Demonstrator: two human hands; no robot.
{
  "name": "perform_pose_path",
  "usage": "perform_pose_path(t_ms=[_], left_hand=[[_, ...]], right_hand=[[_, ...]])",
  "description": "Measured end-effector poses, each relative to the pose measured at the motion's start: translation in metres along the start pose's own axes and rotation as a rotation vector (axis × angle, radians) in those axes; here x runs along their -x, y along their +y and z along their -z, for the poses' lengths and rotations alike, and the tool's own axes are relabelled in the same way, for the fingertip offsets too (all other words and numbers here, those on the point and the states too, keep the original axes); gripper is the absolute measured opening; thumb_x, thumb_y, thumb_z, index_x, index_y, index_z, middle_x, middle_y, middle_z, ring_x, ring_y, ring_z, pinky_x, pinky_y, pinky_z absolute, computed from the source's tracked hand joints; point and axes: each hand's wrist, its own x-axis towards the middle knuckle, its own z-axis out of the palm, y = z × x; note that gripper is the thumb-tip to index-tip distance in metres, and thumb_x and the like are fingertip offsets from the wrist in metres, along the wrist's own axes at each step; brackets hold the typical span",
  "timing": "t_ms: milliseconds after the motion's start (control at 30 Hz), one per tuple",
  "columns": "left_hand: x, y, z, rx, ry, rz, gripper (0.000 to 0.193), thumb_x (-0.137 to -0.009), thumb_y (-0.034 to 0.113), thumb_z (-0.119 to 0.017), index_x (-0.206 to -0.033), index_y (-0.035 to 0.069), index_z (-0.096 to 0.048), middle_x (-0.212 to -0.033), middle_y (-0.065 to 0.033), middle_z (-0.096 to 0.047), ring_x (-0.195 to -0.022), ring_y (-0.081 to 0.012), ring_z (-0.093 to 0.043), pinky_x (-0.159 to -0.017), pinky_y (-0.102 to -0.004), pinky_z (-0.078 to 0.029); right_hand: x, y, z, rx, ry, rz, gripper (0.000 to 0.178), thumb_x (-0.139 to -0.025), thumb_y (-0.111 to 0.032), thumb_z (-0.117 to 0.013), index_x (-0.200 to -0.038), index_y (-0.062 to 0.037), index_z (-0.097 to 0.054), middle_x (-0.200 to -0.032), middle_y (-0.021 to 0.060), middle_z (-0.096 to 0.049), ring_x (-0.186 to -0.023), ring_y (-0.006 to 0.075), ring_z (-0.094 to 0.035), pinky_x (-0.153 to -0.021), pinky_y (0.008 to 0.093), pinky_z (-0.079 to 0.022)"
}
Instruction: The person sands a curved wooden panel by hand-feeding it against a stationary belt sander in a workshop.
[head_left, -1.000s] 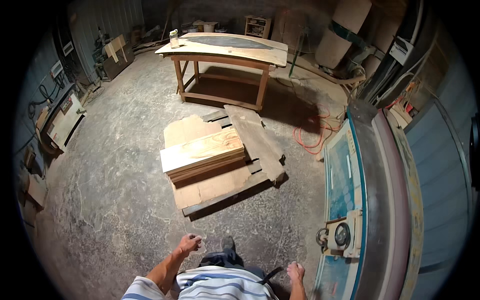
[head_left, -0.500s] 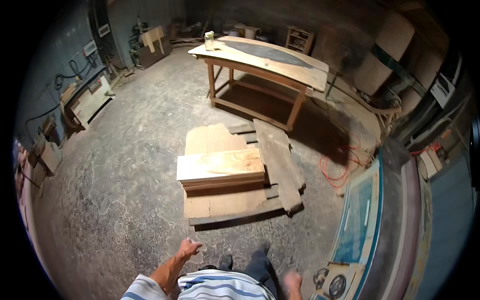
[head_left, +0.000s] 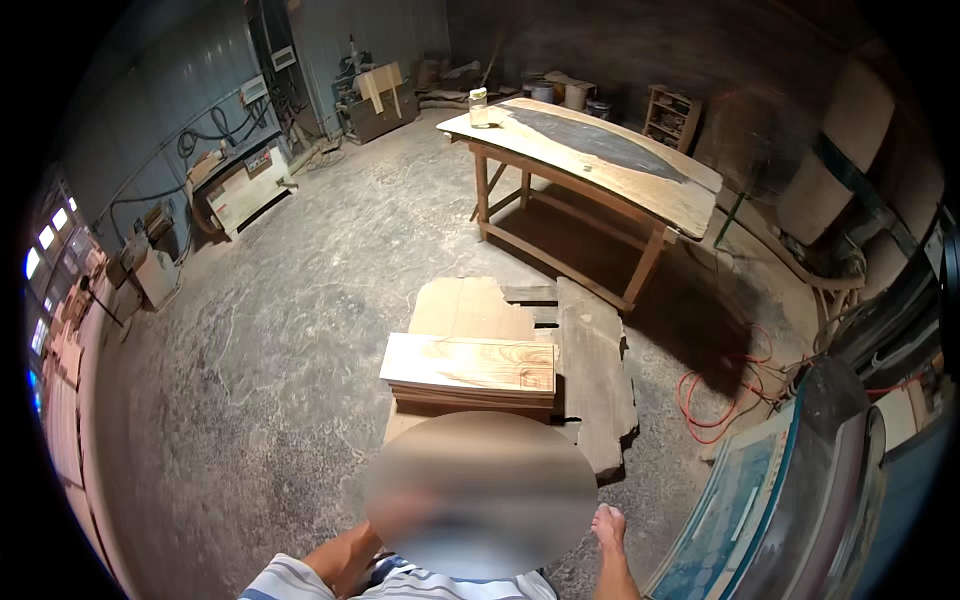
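From the shirt [head_left: 478, 588], the board stack [head_left: 468, 365] lay at twelve o'clock on cardboard [head_left: 462, 308], the right hand [head_left: 608, 525] at two (neither its grip nor the blurred left hand's [head_left: 402, 512] could be told).

The person [head_left: 440, 588] has come nearer the stacked boards [head_left: 468, 362]; bright windows [head_left: 46, 238] now show leftward.

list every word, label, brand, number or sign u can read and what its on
No readable text.
Stacked boards: no lettering visible.
White machine: any markings too small to read.
Wall box: any label too small to read.
Teal-edged machine: any markings too blurred.
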Motion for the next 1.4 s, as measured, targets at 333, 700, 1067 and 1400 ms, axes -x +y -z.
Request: perform_pose_path(t_ms=[333,700,1067,1400], left_hand=[[-0.058,-0.067,0.012,-0.069,0.083,0.294,0.018,-0.08,0.022,-0.056,-0.074,0.006,-0.062,-0.058,-0.0069,-0.055,-0.055,-0.0168,-0.052,-0.05,-0.0341,-0.043],[-0.01,-0.124,-0.034,-0.238,-0.145,0.342,0.017,-0.089,0.015,-0.048,-0.098,0.006,-0.059,-0.091,-0.0116,-0.059,-0.079,-0.0244,-0.058,-0.067,-0.0396,-0.047],[-0.039,-0.07,-0.11,-0.212,0.333,0.836,0.024,-0.083,0.029,-0.057,-0.08,0.006,-0.062,-0.076,-0.014,-0.061,-0.071,-0.033,-0.058,-0.064,-0.0429,-0.046],[-0.083,-0.038,-0.13,-0.078,0.232,1.135,0.032,-0.082,0.038,-0.06,-0.09,0.007,-0.058,-0.075,-0.0202,-0.061,-0.072,-0.0347,-0.061,-0.062,-0.0421,-0.047]], right_hand=[[-0.004,-0.039,-0.036,0.121,-0.064,-0.068,0.031,-0.089,-0.025,-0.051,-0.097,0.0036,-0.059,-0.081,0.0076,-0.062,-0.068,0.0136,-0.058,-0.06,0.0255,-0.047],[-0.025,-0.062,-0.089,0.296,-0.022,-0.167,0.026,-0.089,-0.025,-0.053,-0.093,0.0006,-0.06,-0.079,0.0056,-0.061,-0.065,0.0108,-0.057,-0.056,0.022,-0.046],[-0.199,-0.054,-0.185,0.86,-0.274,0.2,0.03,-0.086,-0.028,-0.052,-0.09,0.0006,-0.061,-0.077,0.0122,-0.063,-0.073,0.0193,-0.059,-0.071,0.031,-0.046],[-0.361,-0.041,-0.258,0.923,-0.225,0.325,0.052,-0.084,-0.03,-0.056,-0.122,0.0039,-0.047,-0.114,0.0231,-0.057,-0.103,0.0281,-0.057,-0.091,0.0348,-0.042]])
